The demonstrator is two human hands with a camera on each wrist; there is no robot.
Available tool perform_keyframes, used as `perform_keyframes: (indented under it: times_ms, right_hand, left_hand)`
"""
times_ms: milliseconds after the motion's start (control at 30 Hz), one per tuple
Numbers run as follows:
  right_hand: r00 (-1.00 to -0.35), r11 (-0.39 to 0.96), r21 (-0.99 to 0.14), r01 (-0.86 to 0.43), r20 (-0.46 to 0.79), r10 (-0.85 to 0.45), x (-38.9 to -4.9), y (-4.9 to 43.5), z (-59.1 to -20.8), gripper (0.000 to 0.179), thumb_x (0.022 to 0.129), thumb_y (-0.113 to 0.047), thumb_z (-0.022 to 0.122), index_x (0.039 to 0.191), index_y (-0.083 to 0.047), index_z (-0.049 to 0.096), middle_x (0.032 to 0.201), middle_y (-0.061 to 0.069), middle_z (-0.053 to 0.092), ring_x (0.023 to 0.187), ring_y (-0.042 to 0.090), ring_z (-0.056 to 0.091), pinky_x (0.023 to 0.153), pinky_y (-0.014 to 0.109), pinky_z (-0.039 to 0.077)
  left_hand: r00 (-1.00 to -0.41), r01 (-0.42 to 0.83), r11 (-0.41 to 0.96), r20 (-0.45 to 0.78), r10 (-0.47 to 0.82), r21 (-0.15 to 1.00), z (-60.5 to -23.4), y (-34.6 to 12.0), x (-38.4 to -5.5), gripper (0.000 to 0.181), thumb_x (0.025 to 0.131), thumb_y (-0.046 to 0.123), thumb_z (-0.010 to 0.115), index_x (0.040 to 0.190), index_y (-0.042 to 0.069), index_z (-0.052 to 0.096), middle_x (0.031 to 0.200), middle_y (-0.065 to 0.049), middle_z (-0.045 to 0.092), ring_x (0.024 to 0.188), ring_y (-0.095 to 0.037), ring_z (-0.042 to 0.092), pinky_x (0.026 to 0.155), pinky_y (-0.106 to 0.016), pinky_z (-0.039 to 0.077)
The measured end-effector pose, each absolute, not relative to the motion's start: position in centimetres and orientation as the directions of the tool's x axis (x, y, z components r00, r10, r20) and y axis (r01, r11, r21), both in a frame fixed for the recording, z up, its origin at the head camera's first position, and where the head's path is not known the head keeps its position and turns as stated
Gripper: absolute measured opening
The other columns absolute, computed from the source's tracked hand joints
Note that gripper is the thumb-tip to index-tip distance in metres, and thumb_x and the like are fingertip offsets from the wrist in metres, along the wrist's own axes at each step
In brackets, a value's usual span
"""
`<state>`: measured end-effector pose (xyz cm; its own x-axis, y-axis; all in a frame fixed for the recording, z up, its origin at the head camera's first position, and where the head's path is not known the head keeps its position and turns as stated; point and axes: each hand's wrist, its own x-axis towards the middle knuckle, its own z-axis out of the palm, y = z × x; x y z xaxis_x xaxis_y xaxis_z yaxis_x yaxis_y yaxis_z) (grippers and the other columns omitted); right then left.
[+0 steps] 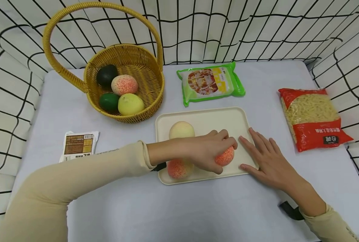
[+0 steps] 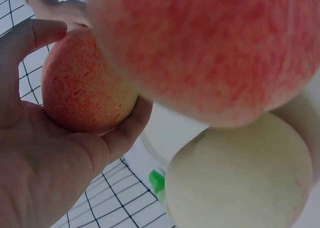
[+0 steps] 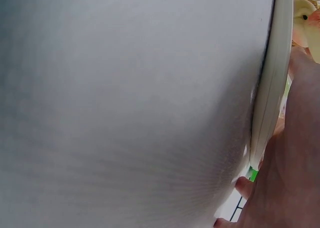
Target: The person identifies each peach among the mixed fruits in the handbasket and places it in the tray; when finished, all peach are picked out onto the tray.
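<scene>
My left hand (image 1: 208,151) reaches across the cream rectangular tray (image 1: 218,117) and grips a speckled pink-red peach (image 1: 225,156) near the tray's right end. The left wrist view shows thumb and fingers curled round this peach (image 2: 87,83). Left of it, under and beside my left wrist, a pale yellow peach (image 1: 182,129) and a red-and-yellow peach (image 1: 178,169) sit on the tray. My right hand (image 1: 270,164) lies with spread, straight fingers at the tray's right edge. In the right wrist view, fingers rest along the tray's side (image 3: 272,83).
A yellow wicker basket (image 1: 155,107) with a tall handle holds several fruits at back left. Behind the tray lies a green-edged food bag (image 1: 211,82). A red pasta bag (image 1: 315,117) is at right, a small white-and-brown packet (image 1: 79,144) at left. Black wire grid (image 1: 191,37) surrounds the table.
</scene>
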<state>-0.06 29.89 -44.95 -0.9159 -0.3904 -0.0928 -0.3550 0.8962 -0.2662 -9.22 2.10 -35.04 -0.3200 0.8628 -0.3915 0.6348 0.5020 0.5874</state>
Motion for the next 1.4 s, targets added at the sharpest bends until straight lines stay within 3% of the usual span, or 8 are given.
perform_keyframes:
  times_ms: [300,433,933,1133,1400]
  right_hand:
    - [-0.916,0.897,-0.259,-0.359,-0.086,-0.392,-0.1,29.9,-44.9,0.094,0.094,-0.058,0.069,0.171,-0.033,0.021,0.182,0.008,0.008,0.160,0.041,0.023,0.123,0.075,0.023]
    - [-0.916,0.895,-0.265,-0.359,-0.083,-0.392,-0.1,29.9,-45.0,0.095,0.094,-0.058,0.070,0.171,-0.033,0.022,0.181,0.009,0.009,0.160,0.041,0.022,0.123,0.075,0.023]
    - [-0.914,0.893,-0.269,-0.360,-0.090,-0.395,-0.1,29.8,-45.0,0.095,0.093,-0.057,0.070,0.171,-0.034,0.021,0.181,0.009,0.009,0.160,0.041,0.022,0.122,0.076,0.024]
    - [-0.913,0.890,-0.274,-0.363,-0.086,-0.399,-0.1,29.9,-45.0,0.095,0.094,-0.056,0.070,0.171,-0.035,0.019,0.182,0.009,0.009,0.161,0.041,0.022,0.122,0.076,0.023]
    - [-0.913,0.893,-0.267,-0.363,-0.088,-0.398,-0.1,29.9,-44.9,0.094,0.093,-0.057,0.070,0.171,-0.033,0.021,0.181,0.009,0.009,0.160,0.042,0.022,0.122,0.076,0.024]
  left_hand:
    - [-0.338,0.735,0.487,-0.367,0.866,0.471,-36.2,2.5,-7.6,0.064,0.101,0.021,0.067,0.159,0.020,0.039,0.153,-0.005,0.043,0.131,-0.026,0.049,0.099,-0.032,0.055]
    - [-0.323,0.768,0.463,-0.357,0.876,0.443,-36.5,2.6,-7.3,0.061,0.102,0.020,0.067,0.158,0.019,0.041,0.155,-0.007,0.043,0.133,-0.027,0.050,0.103,-0.033,0.054]
    - [-0.300,0.701,0.457,-0.355,0.885,0.548,-35.6,1.9,-8.1,0.069,0.097,0.030,0.077,0.158,0.025,0.042,0.158,-0.003,0.043,0.139,-0.024,0.047,0.115,-0.037,0.047]
    - [-0.358,0.638,0.461,-0.292,0.887,0.617,-33.5,1.0,-10.0,0.060,0.099,0.028,0.075,0.153,0.026,0.049,0.157,-0.003,0.045,0.142,-0.023,0.043,0.119,-0.041,0.042]
    - [-0.443,0.665,0.446,-0.165,0.881,0.599,-31.7,-0.2,-12.3,0.038,0.100,0.028,0.073,0.136,0.023,0.066,0.146,-0.002,0.058,0.138,-0.023,0.049,0.119,-0.041,0.039]
